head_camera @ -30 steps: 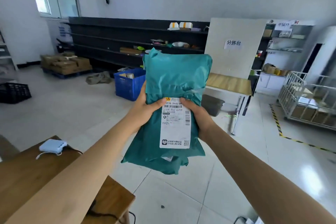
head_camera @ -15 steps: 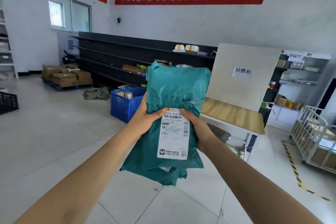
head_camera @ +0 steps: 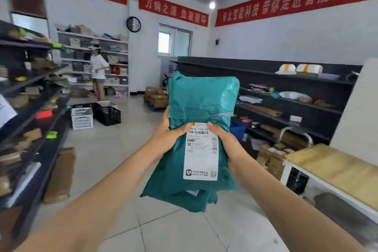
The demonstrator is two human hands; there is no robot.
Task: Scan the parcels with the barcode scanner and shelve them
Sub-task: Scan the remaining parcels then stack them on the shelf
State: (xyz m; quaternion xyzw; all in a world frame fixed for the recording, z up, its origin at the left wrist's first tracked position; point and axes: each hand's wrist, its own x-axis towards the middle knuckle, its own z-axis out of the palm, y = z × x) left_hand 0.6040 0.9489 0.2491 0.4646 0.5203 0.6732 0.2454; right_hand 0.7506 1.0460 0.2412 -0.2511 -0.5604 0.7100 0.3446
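Note:
A teal plastic parcel point(head_camera: 202, 98) with a white shipping label point(head_camera: 201, 157) is held upright in front of me at chest height. My left hand point(head_camera: 167, 135) grips its left edge, thumb on the label's top corner. My right hand point(head_camera: 224, 143) grips the right edge, thumb beside the barcode. Dark shelving point(head_camera: 286, 96) with several parcels runs along the right wall. Another dark shelf unit point(head_camera: 30, 108) stands at the left, loaded with boxes. No barcode scanner is in view.
A wooden-topped sorting table point(head_camera: 335, 170) stands at the right. Black point(head_camera: 107, 114) and white point(head_camera: 81, 117) crates sit on the floor ahead left. A person point(head_camera: 98, 71) stands by white shelves at the back. Cardboard boxes point(head_camera: 155, 96) lie on a pallet behind the parcel.
My view has swung left: the left shelf unit, the back shelves and the person have come into sight. The parcel stays gripped the same way in both hands.

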